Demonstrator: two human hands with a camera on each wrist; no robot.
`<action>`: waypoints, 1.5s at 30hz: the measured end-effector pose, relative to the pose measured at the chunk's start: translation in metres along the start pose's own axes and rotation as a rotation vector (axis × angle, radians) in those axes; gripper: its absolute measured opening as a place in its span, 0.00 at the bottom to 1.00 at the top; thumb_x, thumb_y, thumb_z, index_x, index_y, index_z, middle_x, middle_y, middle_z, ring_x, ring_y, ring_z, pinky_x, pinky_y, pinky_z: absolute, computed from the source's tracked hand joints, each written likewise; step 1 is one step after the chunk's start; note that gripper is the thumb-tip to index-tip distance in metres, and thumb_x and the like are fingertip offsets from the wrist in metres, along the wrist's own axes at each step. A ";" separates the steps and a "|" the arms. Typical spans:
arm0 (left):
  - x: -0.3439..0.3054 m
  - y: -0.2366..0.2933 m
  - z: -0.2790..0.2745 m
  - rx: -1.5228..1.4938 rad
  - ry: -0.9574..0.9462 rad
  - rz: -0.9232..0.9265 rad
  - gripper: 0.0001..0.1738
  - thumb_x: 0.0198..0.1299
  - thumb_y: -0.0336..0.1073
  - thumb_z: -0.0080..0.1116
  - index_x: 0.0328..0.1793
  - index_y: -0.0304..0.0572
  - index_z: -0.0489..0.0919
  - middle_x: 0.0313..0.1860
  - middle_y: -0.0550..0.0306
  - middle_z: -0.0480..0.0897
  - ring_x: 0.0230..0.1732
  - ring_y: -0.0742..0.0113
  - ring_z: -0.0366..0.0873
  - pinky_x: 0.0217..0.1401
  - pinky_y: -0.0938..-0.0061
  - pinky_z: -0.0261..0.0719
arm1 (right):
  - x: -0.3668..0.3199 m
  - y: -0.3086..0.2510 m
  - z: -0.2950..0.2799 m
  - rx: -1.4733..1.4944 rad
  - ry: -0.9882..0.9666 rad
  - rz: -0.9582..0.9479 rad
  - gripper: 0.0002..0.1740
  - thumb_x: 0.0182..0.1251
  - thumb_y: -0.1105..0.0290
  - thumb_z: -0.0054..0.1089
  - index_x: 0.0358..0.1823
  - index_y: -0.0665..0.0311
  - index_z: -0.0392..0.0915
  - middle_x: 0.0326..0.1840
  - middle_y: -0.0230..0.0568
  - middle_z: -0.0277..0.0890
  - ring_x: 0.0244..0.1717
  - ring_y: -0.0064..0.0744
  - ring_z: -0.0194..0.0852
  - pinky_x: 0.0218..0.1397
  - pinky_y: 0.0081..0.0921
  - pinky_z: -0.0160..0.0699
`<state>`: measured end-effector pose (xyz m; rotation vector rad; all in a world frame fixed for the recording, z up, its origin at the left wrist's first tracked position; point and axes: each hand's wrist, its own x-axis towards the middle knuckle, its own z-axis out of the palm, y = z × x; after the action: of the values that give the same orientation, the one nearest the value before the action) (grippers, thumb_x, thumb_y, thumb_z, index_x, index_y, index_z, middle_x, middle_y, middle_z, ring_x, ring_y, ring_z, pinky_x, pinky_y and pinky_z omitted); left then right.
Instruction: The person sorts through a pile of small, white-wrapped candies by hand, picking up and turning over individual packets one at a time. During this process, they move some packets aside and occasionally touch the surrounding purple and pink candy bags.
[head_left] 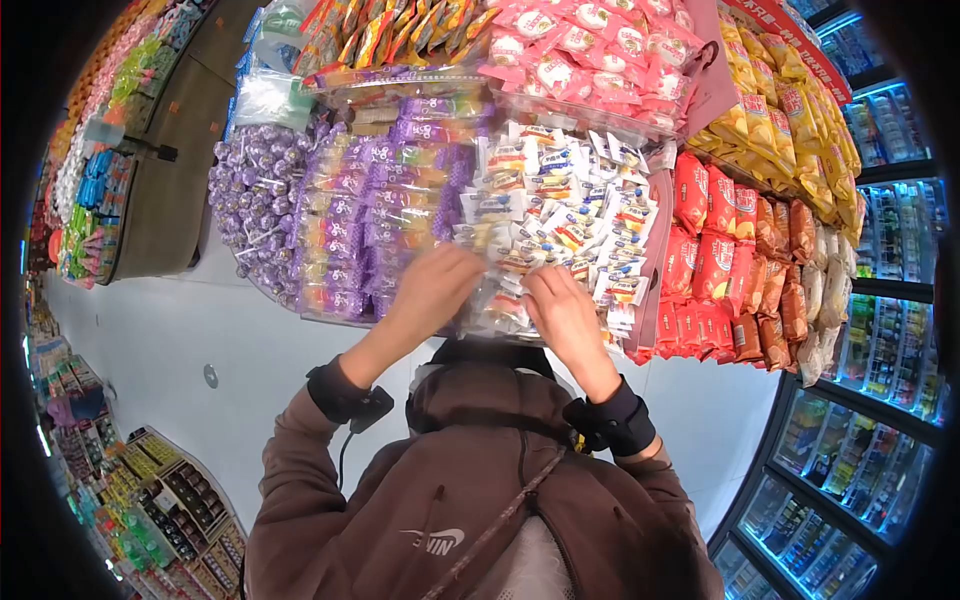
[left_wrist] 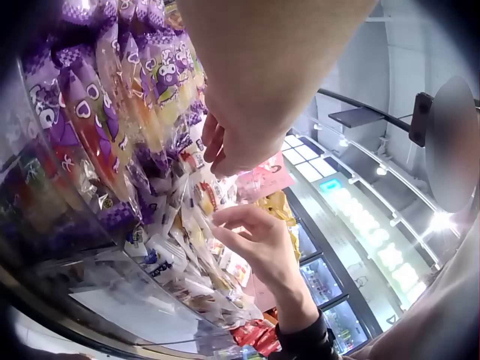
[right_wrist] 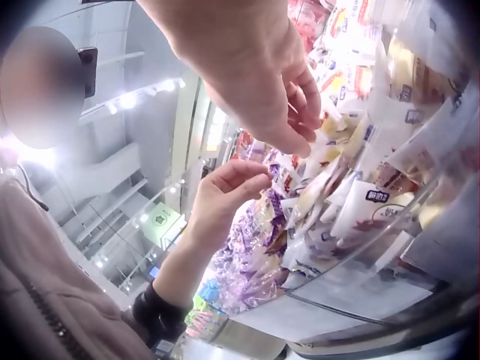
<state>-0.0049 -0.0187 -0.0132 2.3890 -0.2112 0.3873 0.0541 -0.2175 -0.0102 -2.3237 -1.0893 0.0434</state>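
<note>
Many small white wrapped candy packets (head_left: 560, 200) fill a clear-walled bin before the person. Over its near left part is the left hand (head_left: 445, 285), fingers bent down close to the packets beside the purple jelly packs (head_left: 335, 210). A short way to its right, the right hand (head_left: 565, 310) bends its fingers loosely over the same packets. In the right wrist view, a gap shows between the right hand's thumb and fingers (right_wrist: 304, 97). The left hand (right_wrist: 221, 199) has its thumb and forefinger close together there, and no packet shows between them.
Purple-wrapped lollipops (head_left: 265, 185) lie at the left of the display. Pink packets (head_left: 595, 55) are behind, with red packets (head_left: 710, 220) and yellow bags (head_left: 780, 100) to the right. A clear bin wall (right_wrist: 352, 292) borders the near side. Lit coolers (head_left: 890, 330) stand at far right.
</note>
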 end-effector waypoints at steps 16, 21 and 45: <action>0.001 -0.006 0.013 -0.165 -0.181 0.127 0.18 0.51 0.29 0.56 0.50 0.36 0.75 0.43 0.52 0.77 0.47 0.55 0.73 0.50 0.66 0.72 | 0.002 -0.005 0.017 -0.103 0.047 0.013 0.09 0.50 0.80 0.57 0.34 0.66 0.71 0.35 0.44 0.72 0.37 0.46 0.73 0.37 0.37 0.74; 0.000 -0.010 0.016 -0.225 -0.221 0.105 0.20 0.50 0.30 0.58 0.52 0.36 0.74 0.45 0.51 0.77 0.49 0.54 0.73 0.51 0.65 0.71 | -0.016 -0.007 -0.001 0.041 0.140 0.089 0.08 0.54 0.83 0.55 0.36 0.68 0.71 0.33 0.42 0.76 0.34 0.37 0.77 0.36 0.28 0.75; -0.007 0.035 -0.009 0.050 0.370 0.845 0.09 0.46 0.27 0.63 0.35 0.41 0.78 0.44 0.60 0.78 0.44 0.63 0.77 0.34 0.74 0.76 | -0.027 -0.019 -0.048 1.210 0.247 0.161 0.07 0.61 0.81 0.53 0.40 0.67 0.69 0.44 0.37 0.73 0.42 0.18 0.70 0.37 0.13 0.66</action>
<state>-0.0226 -0.0382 0.0125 2.1138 -1.0461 1.2080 0.0353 -0.2498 0.0341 -1.2530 -0.4848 0.3572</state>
